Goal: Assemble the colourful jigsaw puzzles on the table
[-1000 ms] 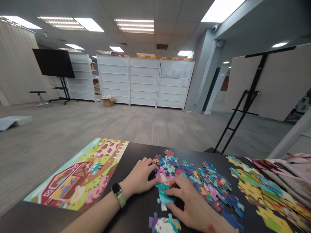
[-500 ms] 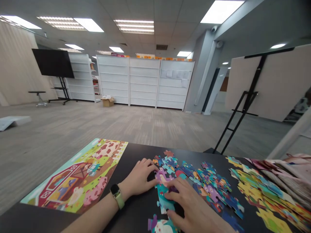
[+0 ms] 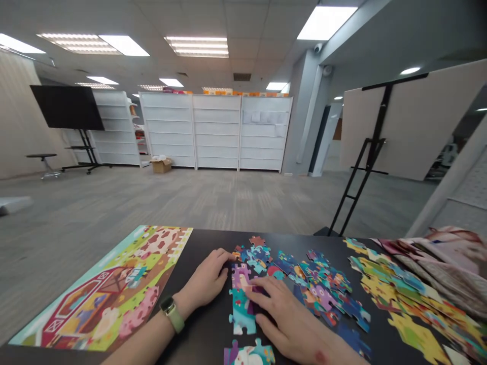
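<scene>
My left hand (image 3: 208, 278), with a watch (image 3: 172, 313) on its wrist, lies on the table with fingers stretched out. Its fingertips reach the edge of the upper pile of loose puzzle pieces (image 3: 258, 257). In front of me is a joined strip of puzzle pieces (image 3: 242, 320), purple at the top and teal below. My right hand (image 3: 283, 309) is bent over the strip's right side, its fingers on a purple puzzle piece (image 3: 250, 307) partly hidden beneath them. Just below the strip lies another puzzle section (image 3: 249, 355) with a white figure, cut off by the frame.
A farm picture (image 3: 99, 299) lies at the left of the black table (image 3: 205, 317). Blue and purple loose pieces (image 3: 323, 289) spread right of my hand. Farther right are a yellow-green pile of pieces (image 3: 403, 289) and a crumpled cloth (image 3: 449, 268). An easel (image 3: 365, 167) stands beyond.
My left hand has drawn back from the strip, baring its purple top. My right hand's fingers have come closer together over the purple piece. The whole view has shifted slightly.
</scene>
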`<state>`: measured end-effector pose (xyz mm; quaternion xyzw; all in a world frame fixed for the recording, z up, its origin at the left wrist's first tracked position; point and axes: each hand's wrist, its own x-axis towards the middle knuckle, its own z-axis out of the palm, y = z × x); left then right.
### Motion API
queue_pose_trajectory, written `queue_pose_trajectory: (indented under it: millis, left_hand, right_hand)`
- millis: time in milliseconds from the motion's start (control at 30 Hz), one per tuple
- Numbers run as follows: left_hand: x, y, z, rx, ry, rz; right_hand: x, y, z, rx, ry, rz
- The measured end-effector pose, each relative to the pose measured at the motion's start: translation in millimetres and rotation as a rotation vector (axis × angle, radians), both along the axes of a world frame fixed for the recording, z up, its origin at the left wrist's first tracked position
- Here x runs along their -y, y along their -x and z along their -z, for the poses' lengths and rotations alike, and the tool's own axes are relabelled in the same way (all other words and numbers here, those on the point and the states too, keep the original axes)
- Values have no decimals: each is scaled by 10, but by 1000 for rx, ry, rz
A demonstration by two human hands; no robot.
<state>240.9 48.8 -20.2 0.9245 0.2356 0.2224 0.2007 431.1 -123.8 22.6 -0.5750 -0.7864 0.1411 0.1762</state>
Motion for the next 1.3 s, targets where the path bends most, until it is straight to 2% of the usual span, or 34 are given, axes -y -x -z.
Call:
queue_pose_trajectory:
  millis: [233,467,667,1000,1300]
  left_hand:
    - [-104,-78,35,-89,-78,77]
    - [-164,14,-28,-142,-110,-6]
    - [-238,251,-93,-125,-59,-11]
    - [-216,321,-253,-147,50,81]
    - [-155,366,-366,-185,197,258]
  right_hand:
    - [-32,-57,66,-37,-66,38]
    - [-24,-81,78,-18,-41,40]
    - [-22,-108,91,-7,-14,38]
    - [-51,-139,110,-18,0,41]
    - [-59,-158,136,-21,20,48]
